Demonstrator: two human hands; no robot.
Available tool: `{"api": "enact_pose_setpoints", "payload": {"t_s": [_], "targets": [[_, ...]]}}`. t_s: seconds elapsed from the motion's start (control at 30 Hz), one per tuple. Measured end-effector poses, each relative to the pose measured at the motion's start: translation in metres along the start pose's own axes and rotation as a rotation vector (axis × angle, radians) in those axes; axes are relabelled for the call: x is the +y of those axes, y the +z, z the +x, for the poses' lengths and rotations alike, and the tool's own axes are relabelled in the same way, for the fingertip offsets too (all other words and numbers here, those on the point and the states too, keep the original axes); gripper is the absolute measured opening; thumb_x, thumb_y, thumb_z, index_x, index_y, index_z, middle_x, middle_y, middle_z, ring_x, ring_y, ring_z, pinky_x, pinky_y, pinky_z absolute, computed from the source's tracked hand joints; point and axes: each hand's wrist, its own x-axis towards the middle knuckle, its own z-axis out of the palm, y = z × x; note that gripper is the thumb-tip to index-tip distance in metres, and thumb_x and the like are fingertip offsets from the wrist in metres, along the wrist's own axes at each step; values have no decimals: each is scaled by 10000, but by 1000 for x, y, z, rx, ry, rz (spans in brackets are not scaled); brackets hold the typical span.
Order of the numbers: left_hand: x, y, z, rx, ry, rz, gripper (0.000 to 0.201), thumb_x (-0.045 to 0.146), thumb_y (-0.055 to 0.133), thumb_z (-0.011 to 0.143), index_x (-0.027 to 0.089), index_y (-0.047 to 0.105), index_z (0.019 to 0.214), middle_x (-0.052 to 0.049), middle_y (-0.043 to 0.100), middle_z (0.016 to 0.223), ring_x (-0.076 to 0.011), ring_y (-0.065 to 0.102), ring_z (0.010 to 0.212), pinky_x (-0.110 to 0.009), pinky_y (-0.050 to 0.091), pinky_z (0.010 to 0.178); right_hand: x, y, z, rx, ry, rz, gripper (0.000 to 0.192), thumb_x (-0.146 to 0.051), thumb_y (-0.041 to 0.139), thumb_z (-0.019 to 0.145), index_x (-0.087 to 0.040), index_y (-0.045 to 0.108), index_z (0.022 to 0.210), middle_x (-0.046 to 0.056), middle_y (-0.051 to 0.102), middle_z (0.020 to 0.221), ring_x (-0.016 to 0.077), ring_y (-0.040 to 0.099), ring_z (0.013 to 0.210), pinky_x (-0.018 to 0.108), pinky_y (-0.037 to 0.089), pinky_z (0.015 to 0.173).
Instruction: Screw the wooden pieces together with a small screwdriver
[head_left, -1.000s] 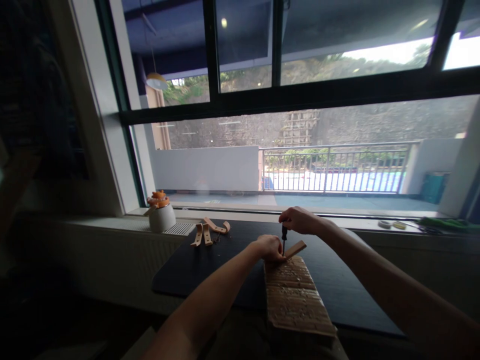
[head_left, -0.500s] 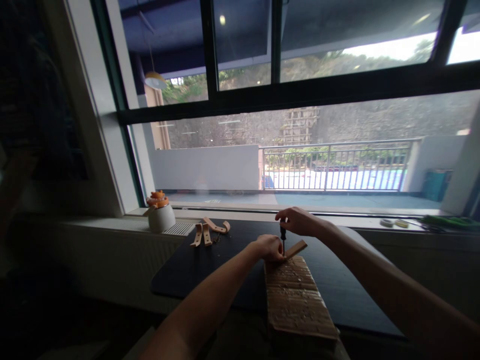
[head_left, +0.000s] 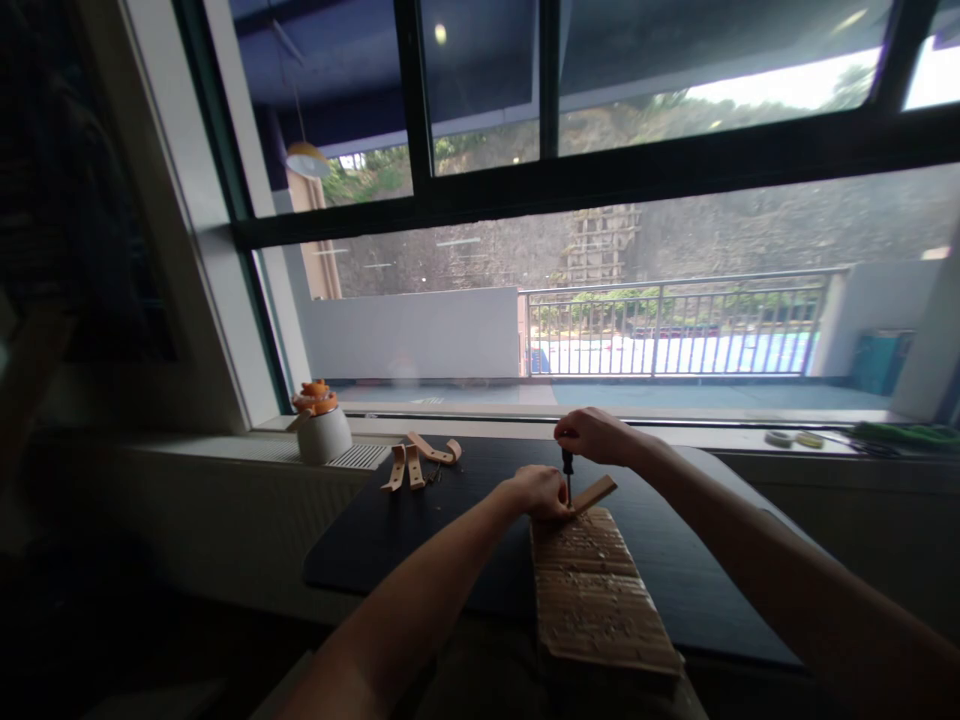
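My right hand is closed around the top of a dark-handled screwdriver, which stands nearly upright with its shaft pointing down. Beside the lower end of the shaft, my left hand is closed on the near end of a light wooden strip. That end and the screwdriver's tip are hidden by the fingers. The strip lies slanted over the far end of a ridged cardboard block, whose top is scattered with small marks or bits.
On the dark table lie several curved wooden hooks with holes, near some small screws. A white pot with an orange top stands on the left ledge. Tape rolls and a green item rest on the right sill.
My right hand has shifted slightly up, and its fingers have changed position on the screwdriver handle. My left hand and the wooden strip stay almost where they were.
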Motion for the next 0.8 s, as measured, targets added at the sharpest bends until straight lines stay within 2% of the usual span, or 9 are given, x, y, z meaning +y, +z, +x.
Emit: {"api": "enact_pose_setpoints", "payload": {"t_s": [0.8], "targets": [[1, -1, 0, -8, -18, -41, 295, 480, 617, 739, 222, 732, 823, -9, 718, 824, -179, 645, 749, -229, 470, 662, 2, -3, -6, -33, 14, -24, 243, -347, 570, 925, -171, 630, 1081, 56, 644, 1093, 188, 631, 896, 380, 536, 774]]}}
